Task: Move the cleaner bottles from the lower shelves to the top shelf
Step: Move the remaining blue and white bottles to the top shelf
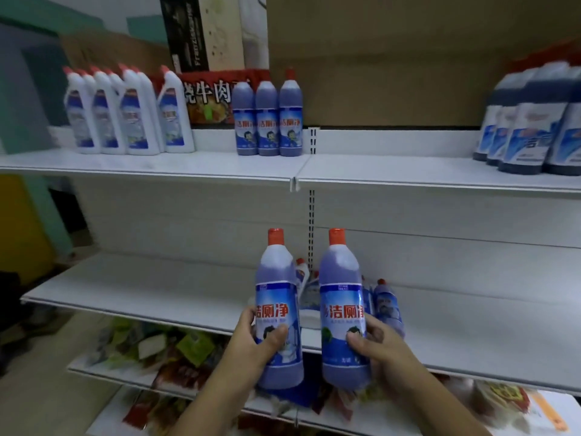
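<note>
My left hand (256, 338) grips a purple cleaner bottle (278, 297) with an orange cap, held upright in front of the lower shelf (141, 291). Beside it my right hand (377, 344) grips a second purple bottle (342, 303) of the same kind, also upright. Behind them, on the lower shelf, stand another purple bottle (388, 305) and a white bottle (306, 284), partly hidden. On the top shelf (393, 171) three purple bottles (267, 118) stand in a row at the middle.
Several white angled-neck bottles (125, 114) fill the top shelf's left, dark blue bottles (534, 121) its right end. Cardboard boxes (377, 58) and a red carton (213, 99) sit behind. Snack packets (176, 344) lie on the shelves below.
</note>
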